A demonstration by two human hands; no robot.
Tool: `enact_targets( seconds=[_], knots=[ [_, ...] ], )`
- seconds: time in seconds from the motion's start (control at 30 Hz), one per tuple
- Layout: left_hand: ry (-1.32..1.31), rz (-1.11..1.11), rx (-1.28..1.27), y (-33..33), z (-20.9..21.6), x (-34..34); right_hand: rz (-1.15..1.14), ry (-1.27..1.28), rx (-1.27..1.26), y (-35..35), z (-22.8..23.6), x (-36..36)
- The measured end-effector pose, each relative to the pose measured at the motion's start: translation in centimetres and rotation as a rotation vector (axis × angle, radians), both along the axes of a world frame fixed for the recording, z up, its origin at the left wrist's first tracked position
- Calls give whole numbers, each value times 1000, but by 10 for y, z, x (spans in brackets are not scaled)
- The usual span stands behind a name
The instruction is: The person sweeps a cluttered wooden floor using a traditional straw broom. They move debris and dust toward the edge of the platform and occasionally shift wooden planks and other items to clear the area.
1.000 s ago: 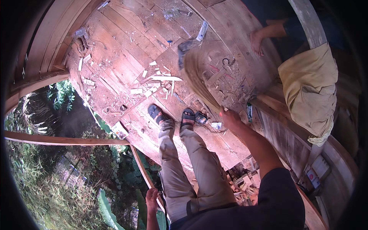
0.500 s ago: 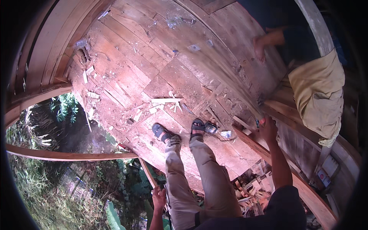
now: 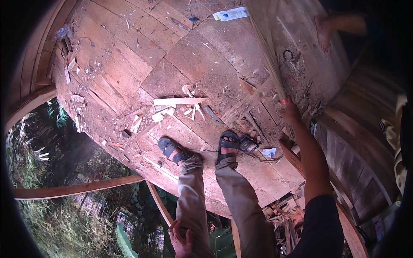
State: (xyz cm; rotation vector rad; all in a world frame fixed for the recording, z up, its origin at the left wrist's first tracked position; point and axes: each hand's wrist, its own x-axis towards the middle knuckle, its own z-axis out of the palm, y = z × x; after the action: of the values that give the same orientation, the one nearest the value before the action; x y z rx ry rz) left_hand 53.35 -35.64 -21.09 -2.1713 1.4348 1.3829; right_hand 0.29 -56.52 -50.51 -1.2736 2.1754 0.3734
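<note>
My right hand (image 3: 291, 112) is closed around the bound end of a long broom (image 3: 272, 64), where a bit of red shows. Its pale bristles reach away from me over the plank floor (image 3: 189, 56), and their far end is blurred at the upper edge. A white and blue packet (image 3: 231, 14) lies against the bristles there. Beside my left leg, my left hand (image 3: 180, 240) hangs with fingers loosely apart and holds nothing. Wood offcuts (image 3: 180, 101) and splinters are scattered ahead of my sandalled feet.
Another person's bare foot (image 3: 322, 34) is at the upper right. Beams (image 3: 81, 189) edge a drop to plants on the left. Scrap wood (image 3: 284, 210) is heaped below the floor edge. A plank wall (image 3: 352, 167) stands at right, with yellowish cloth (image 3: 398, 142) beyond.
My right hand and the broom have moved farther forward, and the bristles now point more straight ahead. The white packet now shows by the bristles. My view has shifted; my left hand stays low.
</note>
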Motion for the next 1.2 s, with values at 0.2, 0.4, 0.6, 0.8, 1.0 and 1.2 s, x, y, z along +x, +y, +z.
enact_targets(
  seconds=[0.2, 0.4, 0.6, 0.8, 1.0, 1.2],
  knots=[
    [-56, -16, 11, 15, -7, -3, 540, -343, 203, 48, 79, 117],
    [-95, -50, 65, 13, -10, -10, 594, -108, -29, 58, 166, 94],
    [-81, -37, 29, 18, -15, -2, 205, 136, -383, -51, 146, -38],
    [-78, -37, 24, 17, -22, 3, 305, 243, -152, -195, 112, 1],
    [-93, 21, 72, -1, -12, 4, 739, -34, 89, -161, 182, 178],
    [-75, 89, 77, -8, -15, 13, 420, 37, -169, -116, 217, 133]
  ],
)
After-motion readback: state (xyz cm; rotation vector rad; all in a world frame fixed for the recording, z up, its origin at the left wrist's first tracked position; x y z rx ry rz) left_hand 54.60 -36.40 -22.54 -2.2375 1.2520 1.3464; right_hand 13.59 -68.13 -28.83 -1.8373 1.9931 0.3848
